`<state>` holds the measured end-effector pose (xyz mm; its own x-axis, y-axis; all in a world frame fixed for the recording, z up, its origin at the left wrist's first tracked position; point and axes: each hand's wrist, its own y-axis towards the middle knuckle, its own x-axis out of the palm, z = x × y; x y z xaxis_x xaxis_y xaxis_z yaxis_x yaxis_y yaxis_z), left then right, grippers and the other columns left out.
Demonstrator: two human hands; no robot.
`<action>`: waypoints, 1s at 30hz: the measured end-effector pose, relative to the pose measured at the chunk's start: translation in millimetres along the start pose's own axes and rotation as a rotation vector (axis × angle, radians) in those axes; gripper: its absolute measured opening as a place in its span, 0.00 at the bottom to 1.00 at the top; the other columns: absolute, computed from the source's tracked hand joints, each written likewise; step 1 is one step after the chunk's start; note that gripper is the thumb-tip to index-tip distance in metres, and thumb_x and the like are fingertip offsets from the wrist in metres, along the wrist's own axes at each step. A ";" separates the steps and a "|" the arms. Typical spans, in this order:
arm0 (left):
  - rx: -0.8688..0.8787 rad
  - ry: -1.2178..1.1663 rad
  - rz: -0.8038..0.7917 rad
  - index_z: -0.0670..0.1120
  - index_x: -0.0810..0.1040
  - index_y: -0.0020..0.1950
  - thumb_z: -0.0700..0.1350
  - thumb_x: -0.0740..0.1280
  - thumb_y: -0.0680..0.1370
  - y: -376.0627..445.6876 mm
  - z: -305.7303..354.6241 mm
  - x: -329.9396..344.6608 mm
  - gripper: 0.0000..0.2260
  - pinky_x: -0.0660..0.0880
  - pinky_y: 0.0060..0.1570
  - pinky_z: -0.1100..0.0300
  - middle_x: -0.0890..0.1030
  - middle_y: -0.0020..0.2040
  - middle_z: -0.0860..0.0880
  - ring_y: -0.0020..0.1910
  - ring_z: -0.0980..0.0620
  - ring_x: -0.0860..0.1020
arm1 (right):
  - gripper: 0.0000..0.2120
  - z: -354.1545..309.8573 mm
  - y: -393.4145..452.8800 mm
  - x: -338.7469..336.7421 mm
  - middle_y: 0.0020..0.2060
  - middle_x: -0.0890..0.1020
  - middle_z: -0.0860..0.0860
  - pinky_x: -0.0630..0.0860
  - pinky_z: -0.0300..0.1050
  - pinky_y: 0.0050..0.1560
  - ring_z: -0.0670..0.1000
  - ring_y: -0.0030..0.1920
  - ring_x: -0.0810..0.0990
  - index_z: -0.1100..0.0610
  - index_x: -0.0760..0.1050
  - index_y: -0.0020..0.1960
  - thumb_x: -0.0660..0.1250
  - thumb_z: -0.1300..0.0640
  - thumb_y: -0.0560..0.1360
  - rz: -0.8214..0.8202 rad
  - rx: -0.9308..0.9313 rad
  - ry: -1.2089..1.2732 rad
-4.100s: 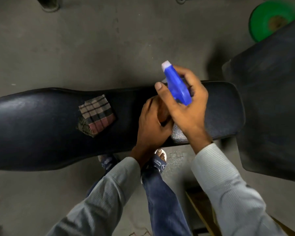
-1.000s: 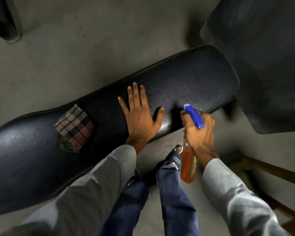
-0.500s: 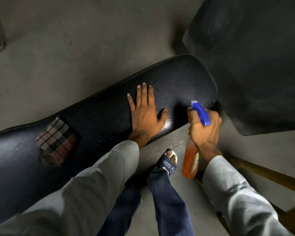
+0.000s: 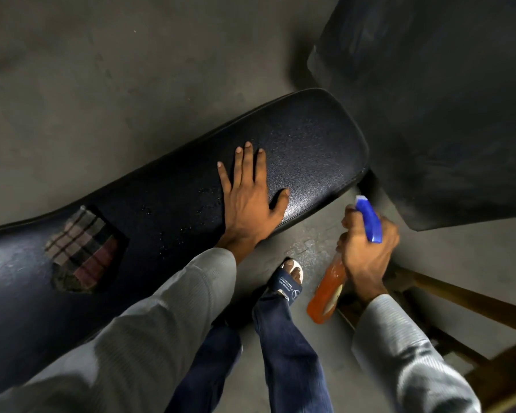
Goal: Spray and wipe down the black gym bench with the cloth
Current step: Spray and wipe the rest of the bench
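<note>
Lying flat on the desk [image 4: 310, 138], left hand [image 4: 248, 201] with fingers spread. Resting on the same desk well to the left of that hand, the cloth [image 4: 81, 251]. Hanging off the desk's near edge, right of the left hand, right hand [image 4: 367, 248] gripping the spray bottle [image 4: 328, 287] above the floor [image 4: 102, 84]. Standing between both hands, lower down, a sandalled foot [image 4: 286, 280].

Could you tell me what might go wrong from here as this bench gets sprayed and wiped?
1. The left hand lies flat on the bench beside spray droplets; it could slip or smear them.
2. The checked cloth sits apart from both hands, so the droplets may dry before wiping.
3. The right hand holds the spray bottle off the bench edge; spraying here could wet the floor near the sandalled foot.
</note>
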<state>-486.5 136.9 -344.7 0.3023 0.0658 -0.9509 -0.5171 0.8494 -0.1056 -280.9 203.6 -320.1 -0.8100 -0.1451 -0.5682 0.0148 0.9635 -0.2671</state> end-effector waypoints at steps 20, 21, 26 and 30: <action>-0.165 0.108 0.075 0.42 0.59 0.85 0.59 0.54 0.85 -73.4 -66.6 -14.2 0.33 0.46 0.82 0.30 0.55 0.87 0.41 0.87 0.40 0.53 | 0.21 -10.9 -98.9 41.5 0.27 0.73 0.51 0.75 0.53 0.38 0.56 0.29 0.74 0.51 0.63 0.30 0.66 0.46 0.76 -0.377 -0.297 -0.187; -0.161 0.113 0.070 0.43 0.59 0.86 0.60 0.54 0.85 -77.7 -70.6 -13.7 0.33 0.46 0.82 0.30 0.55 0.87 0.41 0.87 0.40 0.52 | 0.21 -9.6 -102.7 42.7 0.28 0.73 0.51 0.76 0.55 0.38 0.57 0.30 0.74 0.50 0.63 0.30 0.66 0.46 0.77 -0.390 -0.301 -0.198; -0.112 0.107 0.068 0.43 0.58 0.86 0.61 0.55 0.85 -86.2 -77.4 -13.6 0.34 0.46 0.82 0.29 0.54 0.87 0.41 0.87 0.40 0.51 | 0.17 -1.7 -113.3 40.6 0.30 0.74 0.51 0.75 0.54 0.40 0.56 0.32 0.75 0.55 0.69 0.31 0.68 0.51 0.76 -0.395 -0.286 -0.183; -0.100 0.109 0.062 0.43 0.57 0.86 0.63 0.55 0.84 -87.2 -75.5 -15.1 0.35 0.46 0.82 0.29 0.53 0.87 0.40 0.87 0.39 0.51 | 0.19 -0.7 -115.6 33.4 0.28 0.74 0.52 0.70 0.51 0.40 0.57 0.31 0.74 0.58 0.69 0.31 0.68 0.50 0.76 -0.352 -0.233 -0.192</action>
<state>-506.4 22.3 -343.1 0.1813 0.0550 -0.9819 -0.6108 0.7888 -0.0686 -310.1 87.5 -307.6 -0.6188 -0.4899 -0.6141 -0.3910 0.8701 -0.3001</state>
